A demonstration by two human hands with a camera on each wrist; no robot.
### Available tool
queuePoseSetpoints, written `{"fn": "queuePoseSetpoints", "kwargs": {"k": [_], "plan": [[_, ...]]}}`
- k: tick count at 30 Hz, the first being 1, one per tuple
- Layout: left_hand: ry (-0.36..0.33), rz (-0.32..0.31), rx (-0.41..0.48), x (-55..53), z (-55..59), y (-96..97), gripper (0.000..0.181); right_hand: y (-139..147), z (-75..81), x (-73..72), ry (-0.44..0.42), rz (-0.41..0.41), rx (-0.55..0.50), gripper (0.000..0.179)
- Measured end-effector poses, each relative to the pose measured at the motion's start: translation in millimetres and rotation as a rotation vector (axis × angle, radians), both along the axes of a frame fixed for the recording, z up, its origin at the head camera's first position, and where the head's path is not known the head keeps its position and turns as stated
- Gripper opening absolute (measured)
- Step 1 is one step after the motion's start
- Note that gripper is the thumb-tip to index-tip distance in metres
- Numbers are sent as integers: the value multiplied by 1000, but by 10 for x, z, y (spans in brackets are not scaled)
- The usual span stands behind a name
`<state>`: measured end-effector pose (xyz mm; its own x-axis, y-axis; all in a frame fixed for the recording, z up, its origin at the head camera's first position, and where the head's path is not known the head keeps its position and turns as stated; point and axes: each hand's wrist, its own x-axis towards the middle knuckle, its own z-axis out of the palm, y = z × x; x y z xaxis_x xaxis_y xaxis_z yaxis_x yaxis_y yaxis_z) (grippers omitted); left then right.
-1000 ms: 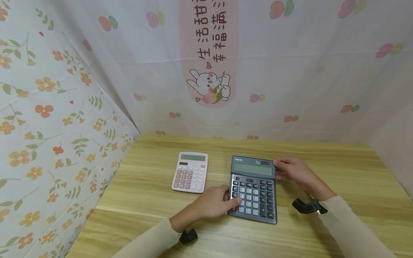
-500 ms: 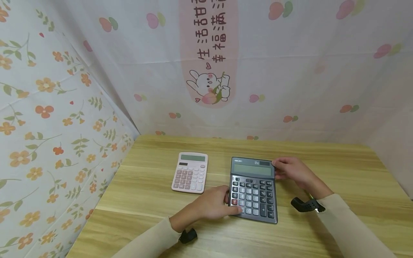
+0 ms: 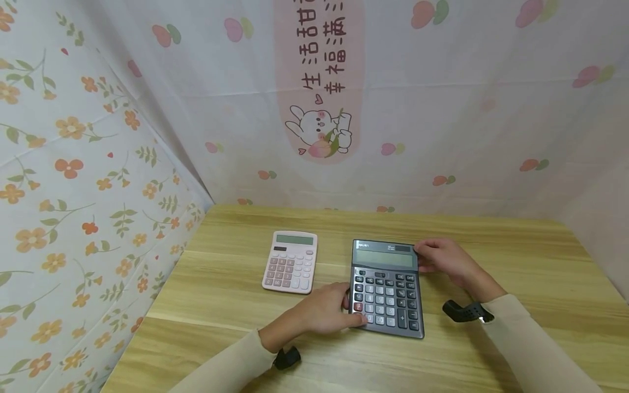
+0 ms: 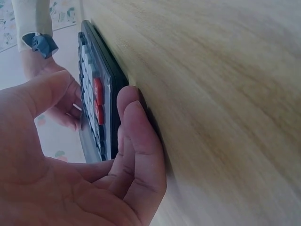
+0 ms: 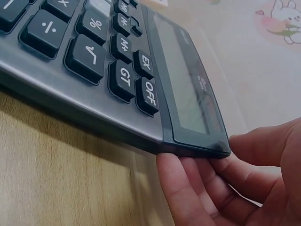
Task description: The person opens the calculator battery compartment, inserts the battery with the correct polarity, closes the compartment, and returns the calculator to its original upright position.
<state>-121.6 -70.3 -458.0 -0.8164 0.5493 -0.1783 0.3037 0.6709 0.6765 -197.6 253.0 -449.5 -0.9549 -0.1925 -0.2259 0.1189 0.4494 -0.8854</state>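
A dark grey desk calculator (image 3: 385, 289) with black, light grey and red keys lies between the two hands, its display at the far end. My left hand (image 3: 321, 310) grips its near left part, thumb over the lower left keys and fingers curled at the left edge. In the left wrist view the fingertips (image 4: 129, 99) touch the calculator's side beside the red keys. My right hand (image 3: 449, 266) holds the far right corner. The right wrist view shows the thumb at the display's corner and the other fingers under it, the edge standing off the wood.
A smaller pale pink calculator (image 3: 290, 262) lies left of the dark one. The wooden table (image 3: 221, 305) ends at a printed fabric backdrop (image 3: 442, 109), and flowered fabric (image 3: 88, 218) hangs on the left. Each wrist wears a black strap (image 3: 467, 311).
My left thumb has slid toward the near edge of the dark calculator. The calculator's tilt has shifted slightly, its far edge a little lower in view. The right hand stays at the corner.
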Motion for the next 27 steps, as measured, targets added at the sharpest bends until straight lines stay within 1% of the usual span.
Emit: {"fn": "queuePoseSetpoints", "kwargs": {"k": [14,20,27], "plan": [[-17,13,-9,2,11,-3,32,-14,1,14,-2,5,22,42],[-30,9,1,-10,-2,-3,33,2,-18,8,5,21,-10,42],[-41,17,4,-2,29,-2,33,4,-24,19,-10,24,-32,45]]}}
